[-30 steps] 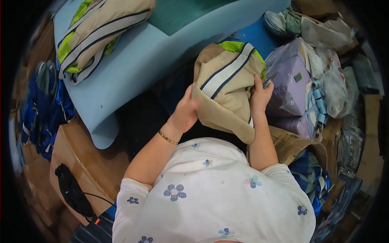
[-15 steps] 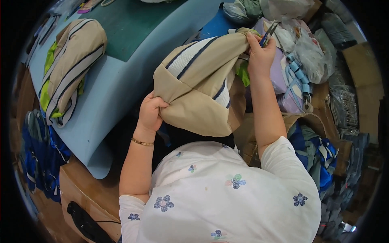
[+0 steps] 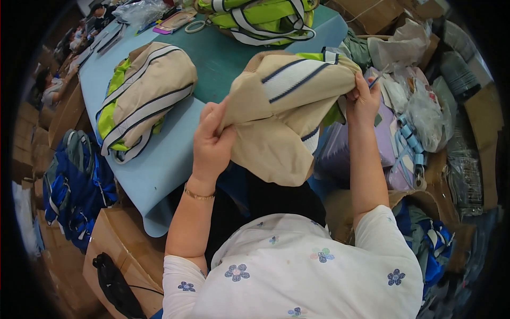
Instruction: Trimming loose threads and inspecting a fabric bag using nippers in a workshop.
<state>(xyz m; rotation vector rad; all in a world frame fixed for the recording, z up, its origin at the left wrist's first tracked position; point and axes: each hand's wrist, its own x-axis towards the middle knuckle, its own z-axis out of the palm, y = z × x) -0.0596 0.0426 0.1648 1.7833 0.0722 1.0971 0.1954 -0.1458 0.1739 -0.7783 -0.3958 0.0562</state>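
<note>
Blue bags (image 3: pixel 79 186) at your left, a brown cardboard box (image 3: pixel 139 228) nearer you, a lilac package (image 3: pixel 386 142) at your right, clear plastic bags (image 3: pixel 427 118) beside it

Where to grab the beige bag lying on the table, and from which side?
I'd hook the white strap loop at the near end of the beige bag, coming from the wearer's side. The loop stands out from the body, with a gap behind it, while the body looks bulky and rounded. The left hand is closer, but it grips another bag.

Tool (image 3: pixel 375 81) part-hidden in right grip (image 3: pixel 364 101)
</note>
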